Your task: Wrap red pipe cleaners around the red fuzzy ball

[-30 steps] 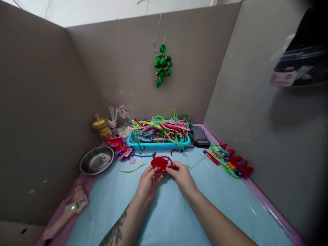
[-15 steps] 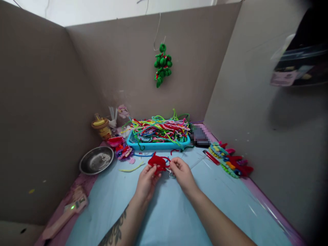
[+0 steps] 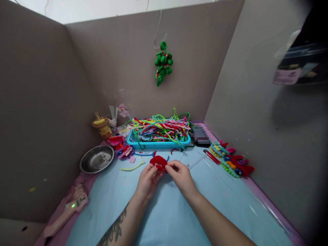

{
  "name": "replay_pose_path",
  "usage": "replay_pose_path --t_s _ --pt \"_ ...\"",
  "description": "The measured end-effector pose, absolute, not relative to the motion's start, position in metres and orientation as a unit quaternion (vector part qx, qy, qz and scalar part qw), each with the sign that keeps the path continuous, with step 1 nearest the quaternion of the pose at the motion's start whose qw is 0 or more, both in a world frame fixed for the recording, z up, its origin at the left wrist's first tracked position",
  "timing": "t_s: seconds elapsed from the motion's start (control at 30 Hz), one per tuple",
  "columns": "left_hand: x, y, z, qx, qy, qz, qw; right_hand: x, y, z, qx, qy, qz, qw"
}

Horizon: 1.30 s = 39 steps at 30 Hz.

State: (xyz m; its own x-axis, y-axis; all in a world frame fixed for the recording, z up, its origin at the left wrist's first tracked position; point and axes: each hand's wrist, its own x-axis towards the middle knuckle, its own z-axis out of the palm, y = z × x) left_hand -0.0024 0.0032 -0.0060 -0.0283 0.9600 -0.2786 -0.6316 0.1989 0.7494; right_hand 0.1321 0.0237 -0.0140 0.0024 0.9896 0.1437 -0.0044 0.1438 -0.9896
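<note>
A small red fuzzy pipe-cleaner piece is held above the light blue mat. My left hand pinches its left side from below. My right hand pinches its right edge with thumb and forefinger. Both hands are closed on it, close together at the middle of the mat. Behind them stands a blue tray heaped with pipe cleaners of many colours.
A steel bowl sits at the left, a pink glue gun near the front left. Finished colourful pieces and a red lighter lie at the right. Cardboard walls enclose the space; a green ornament hangs at the back.
The red loop sticking out of the piece a second ago is now drawn in tight. My right hand has moved left, back against the piece.
</note>
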Motion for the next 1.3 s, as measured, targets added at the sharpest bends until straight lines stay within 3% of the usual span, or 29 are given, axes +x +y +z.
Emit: replay_pose_path --t_s 0.47,0.63,0.77,1.0,1.17,1.3 --pt "0.004 0.004 -0.017 0.406 0.438 0.614 0.515 0.125 0.004 -0.001 -0.386 -0.692 0.322 0.519" --pt "0.006 0.005 -0.017 0.405 0.429 0.619 0.519 0.131 -0.002 0.009 -0.335 -0.726 0.305 0.518" --pt "0.003 0.005 -0.018 0.340 0.436 0.630 0.546 0.132 -0.008 0.015 -0.244 -0.789 0.318 0.465" --pt "0.001 0.004 -0.013 0.316 0.447 0.610 0.573 0.137 0.009 0.000 -0.462 -0.617 0.294 0.565" --pt "0.006 0.000 -0.014 0.364 0.447 0.598 0.557 0.139 0.019 -0.003 -0.454 -0.596 0.366 0.552" --pt "0.005 -0.002 -0.011 0.318 0.402 0.605 0.610 0.137 0.016 -0.002 -0.445 -0.604 0.396 0.529"
